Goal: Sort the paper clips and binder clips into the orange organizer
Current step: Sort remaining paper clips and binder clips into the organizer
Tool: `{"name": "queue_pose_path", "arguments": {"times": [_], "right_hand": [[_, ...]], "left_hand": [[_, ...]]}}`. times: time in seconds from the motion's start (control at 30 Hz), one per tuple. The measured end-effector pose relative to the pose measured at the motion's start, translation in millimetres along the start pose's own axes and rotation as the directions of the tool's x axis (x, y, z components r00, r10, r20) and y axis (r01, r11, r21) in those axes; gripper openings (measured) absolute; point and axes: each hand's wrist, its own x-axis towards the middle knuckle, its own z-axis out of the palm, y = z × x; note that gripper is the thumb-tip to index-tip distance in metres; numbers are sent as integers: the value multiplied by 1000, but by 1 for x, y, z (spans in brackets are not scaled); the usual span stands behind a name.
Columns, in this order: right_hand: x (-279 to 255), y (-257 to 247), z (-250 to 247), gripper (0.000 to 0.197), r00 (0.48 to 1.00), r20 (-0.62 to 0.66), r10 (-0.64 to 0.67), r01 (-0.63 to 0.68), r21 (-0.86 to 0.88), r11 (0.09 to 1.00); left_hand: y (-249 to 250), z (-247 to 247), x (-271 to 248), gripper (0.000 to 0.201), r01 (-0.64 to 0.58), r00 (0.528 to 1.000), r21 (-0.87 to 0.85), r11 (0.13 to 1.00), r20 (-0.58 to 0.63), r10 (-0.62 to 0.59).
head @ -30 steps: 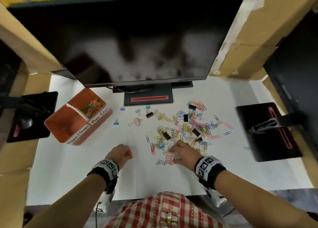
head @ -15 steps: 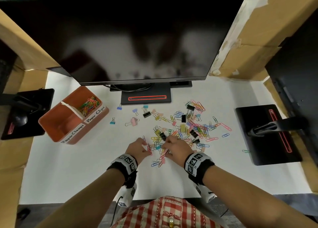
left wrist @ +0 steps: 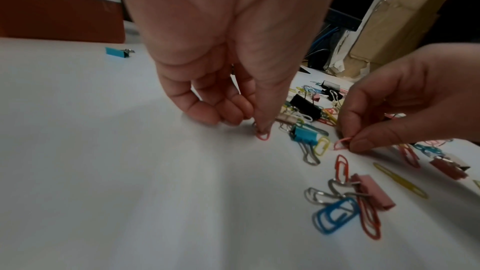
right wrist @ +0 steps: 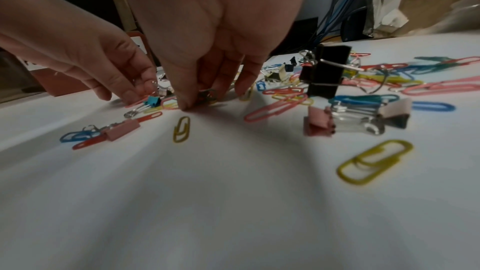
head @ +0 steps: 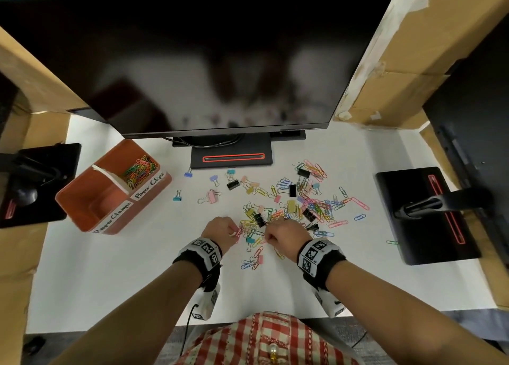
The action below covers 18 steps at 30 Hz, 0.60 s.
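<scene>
The orange organizer point(head: 91, 199) stands at the left of the white table. Its rear "Paper Clips" compartment holds coloured paper clips point(head: 139, 169); the front "Paper Clamps" compartment looks bare. A scattered pile of paper clips and binder clips point(head: 300, 205) lies in the middle. At the pile's near edge my left hand point(head: 234, 231) pinches a pink paper clip point(left wrist: 262, 136) against the table. Close beside it, my right hand point(head: 268, 236) pinches another pink paper clip point(left wrist: 341, 143) between thumb and fingertip. A teal binder clip point(left wrist: 305, 134) lies between the hands.
A dark monitor point(head: 209, 62) on a black base point(head: 231, 158) stands behind the pile. Black stands sit at the far left point(head: 35, 183) and right point(head: 429, 216). Cardboard boxes point(head: 429, 48) wall both sides. A few binder clips point(head: 210, 196) lie between organizer and pile.
My left hand has moved right from open table to the pile's edge and taken a pink paper clip. The right hand has shifted slightly left and now pinches a clip too.
</scene>
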Motion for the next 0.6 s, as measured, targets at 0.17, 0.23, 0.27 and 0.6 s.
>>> {"name": "queue_pose_path", "arguments": {"times": [0.17, 0.23, 0.27, 0.6], "right_hand": [[-8, 8, -7, 22, 992, -67, 107, -97, 130, 987], [-10, 11, -10, 29, 986, -75, 150, -135, 176, 975], [-10, 11, -11, 31, 984, -71, 166, -151, 183, 971], [8, 7, -16, 48, 972, -12, 234, -228, 188, 955]], "left_hand": [[-3, -3, 3, 14, 35, 999, -40, 999, 43, -33], [-5, -7, 4, 14, 33, 999, -22, 999, 39, -32], [-6, -9, 4, 14, 34, 999, -23, 999, 36, -33], [-3, -16, 0, 24, -58, 998, -115, 992, 13, 60]]}}
